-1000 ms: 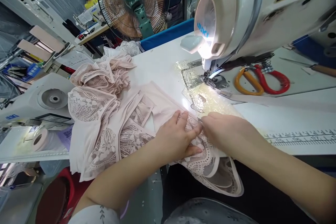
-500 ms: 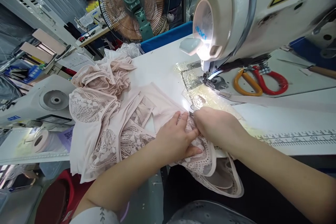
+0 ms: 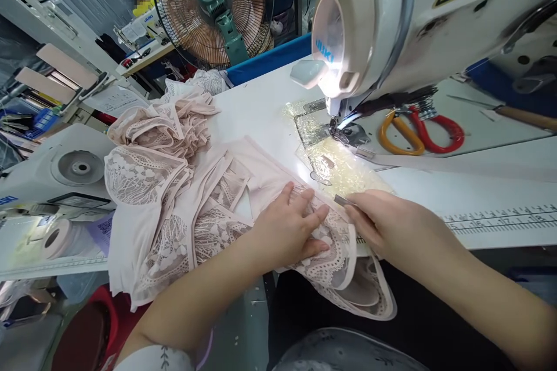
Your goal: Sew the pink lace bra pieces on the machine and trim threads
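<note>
A heap of pale pink lace garment pieces [image 3: 174, 197] lies on the white sewing table [image 3: 265, 104]. My left hand [image 3: 289, 226] rests flat on the nearest lace piece, fingers stretched out and pressing it down. My right hand [image 3: 391, 226] is closed around a small metal tool [image 3: 343, 200] whose tip pokes out toward the lace edge, just right of my left fingers. Both hands sit in front of the white sewing machine [image 3: 391, 23], whose lit needle area [image 3: 337, 127] is a short way behind them.
Scissors with orange and red handles [image 3: 418, 130] lie under the machine arm. A standing fan [image 3: 213, 6] is behind the table. Another sewing machine [image 3: 65, 168] and a roll of white tape [image 3: 56, 237] are at left. A printed ruler [image 3: 500, 217] runs along the table's front edge.
My right hand has drawn back to the right, away from my left fingers, and the metal tool's tip now shows. My left hand stays pressed on the lace.
</note>
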A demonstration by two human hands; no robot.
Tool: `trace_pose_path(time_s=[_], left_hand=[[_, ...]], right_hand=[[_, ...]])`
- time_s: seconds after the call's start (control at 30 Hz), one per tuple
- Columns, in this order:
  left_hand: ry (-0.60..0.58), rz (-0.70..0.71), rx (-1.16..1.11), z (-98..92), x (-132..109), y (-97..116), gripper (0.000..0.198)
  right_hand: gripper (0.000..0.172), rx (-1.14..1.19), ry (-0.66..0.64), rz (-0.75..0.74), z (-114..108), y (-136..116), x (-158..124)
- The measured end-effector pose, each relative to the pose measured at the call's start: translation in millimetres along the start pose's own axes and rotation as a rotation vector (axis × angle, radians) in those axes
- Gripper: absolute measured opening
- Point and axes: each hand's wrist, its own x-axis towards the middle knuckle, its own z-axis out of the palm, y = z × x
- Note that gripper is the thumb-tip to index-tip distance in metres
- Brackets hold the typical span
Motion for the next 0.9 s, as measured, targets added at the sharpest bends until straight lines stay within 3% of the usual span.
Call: trace_pose_path(time_s=[0.2, 0.63, 0.9], left_hand=[[0.001, 0.017, 0.008, -6.5, 0.6, 0.4, 0.064], [-0.055, 0.044, 0.044, -10.2, 3.2, 0.1, 0.061], [-0.048, 0.032, 0.037, -8.6, 3.3, 1.8, 0.06]], right_hand=[[0.029, -0.032, 0.012, -0.037, 12.6, -7.1, 9.2], [0.016, -0.151, -0.092, -0.138, 3.3, -8.4, 8.9], [0.018, -0.156, -0.239, -0.001, -7.6, -0.7, -13.7]])
